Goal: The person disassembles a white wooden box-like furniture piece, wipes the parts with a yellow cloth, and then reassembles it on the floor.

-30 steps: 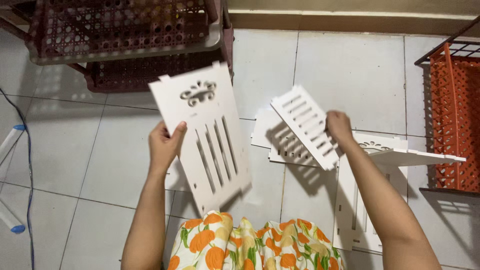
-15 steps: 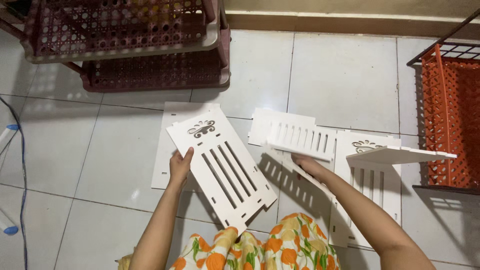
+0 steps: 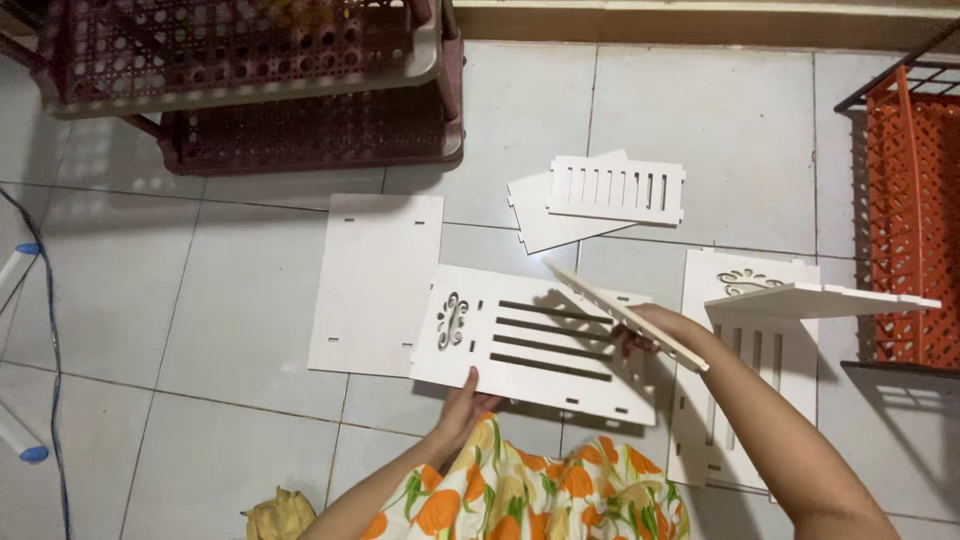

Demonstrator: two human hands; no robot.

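Observation:
My left hand [image 3: 462, 403] grips the near edge of a white slotted panel [image 3: 530, 340] with a scroll cut-out, held roughly flat and sideways just above the floor. My right hand [image 3: 640, 335] holds a second white panel [image 3: 625, 315] tilted on edge over the slotted panel's right end. A plain white board [image 3: 375, 280] with small slots lies on the tiles to the left. A small slatted panel [image 3: 615, 188] rests on another white piece [image 3: 545, 215] farther back.
A dark red plastic rack [image 3: 250, 90] stands at the back left. An orange crate [image 3: 915, 220] in a black frame is at the right. A partly built white panel assembly [image 3: 770, 320] lies at right. Blue-tipped white tubes [image 3: 20, 265] and a cable are at left.
The slotted panel in my left hand has turned from steeply angled to lying sideways and lower. My right hand has left the slatted panel on the floor and now holds another panel.

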